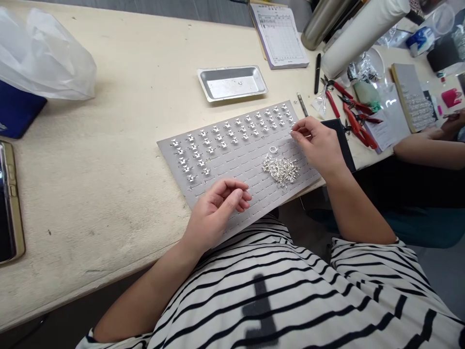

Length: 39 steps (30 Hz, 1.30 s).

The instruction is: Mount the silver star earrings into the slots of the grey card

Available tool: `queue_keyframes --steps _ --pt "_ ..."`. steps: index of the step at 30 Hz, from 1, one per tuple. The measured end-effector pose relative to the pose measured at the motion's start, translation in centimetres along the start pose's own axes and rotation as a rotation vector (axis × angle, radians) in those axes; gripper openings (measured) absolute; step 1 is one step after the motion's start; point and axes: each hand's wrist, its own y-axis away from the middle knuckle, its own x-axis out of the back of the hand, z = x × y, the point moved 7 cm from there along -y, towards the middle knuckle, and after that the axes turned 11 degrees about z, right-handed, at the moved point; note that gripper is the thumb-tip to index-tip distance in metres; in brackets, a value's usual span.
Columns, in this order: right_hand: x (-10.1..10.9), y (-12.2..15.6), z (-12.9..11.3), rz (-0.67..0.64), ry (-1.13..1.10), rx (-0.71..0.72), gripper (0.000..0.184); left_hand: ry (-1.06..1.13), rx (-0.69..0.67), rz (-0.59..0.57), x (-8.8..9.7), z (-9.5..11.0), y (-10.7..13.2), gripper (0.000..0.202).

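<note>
Heap of loose silver findings (281, 169) lay on the grey slotted jewellery pad (232, 179), below its filled rows. Right hand (316, 145) held its grip pinched together above the pad's edge, any held piece unseen; left hand (216, 213) held its grip slightly apart over the pad. A bump could scatter the heap.

Showing, by count: two bare hands (214, 213), one grey slotted ring pad (232, 179), several dozen silver ring settings (225, 131) standing in rows, too small for an exact tally, one loose heap of silver pieces (281, 170), one lone ring (273, 150), one steel tray (232, 83), one form pad (279, 36), one black pen (317, 72), at least three red-handled pliers (358, 128), one co-worker's forearm (428, 150), one plastic bag (43, 58), one steel flask (319, 24), and one phone (7, 203).
</note>
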Motion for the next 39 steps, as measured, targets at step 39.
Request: queue_keyframes --steps 39 --pt "-1.1 -1.6 0.2 0.081 0.212 0.128 0.01 0.021 -0.018 -0.027 0.0 0.0 0.1 0.017"
